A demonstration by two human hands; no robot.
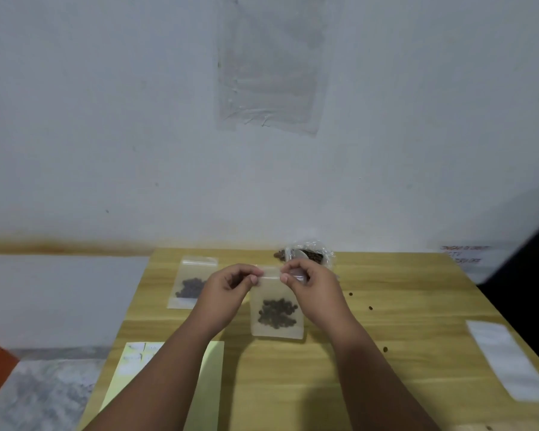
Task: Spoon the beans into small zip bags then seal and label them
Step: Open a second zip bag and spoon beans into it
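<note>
- The left hand [231,290] and right hand [311,287] each pinch the top strip of the zip bag [277,329] with curled fingers.
- The bag is upright at the desk's [293,384] centre, with the beans [277,312] settled low.
- Best bet now: press the zip flat, slide the pinch end to end, and don't tilt it.

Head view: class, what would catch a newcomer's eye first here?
The left hand and right hand pinch the top edge of a small zip bag of dark beans at the middle of the table. A second filled bag lies to the left, and stray beans dot the wood at right.
</note>
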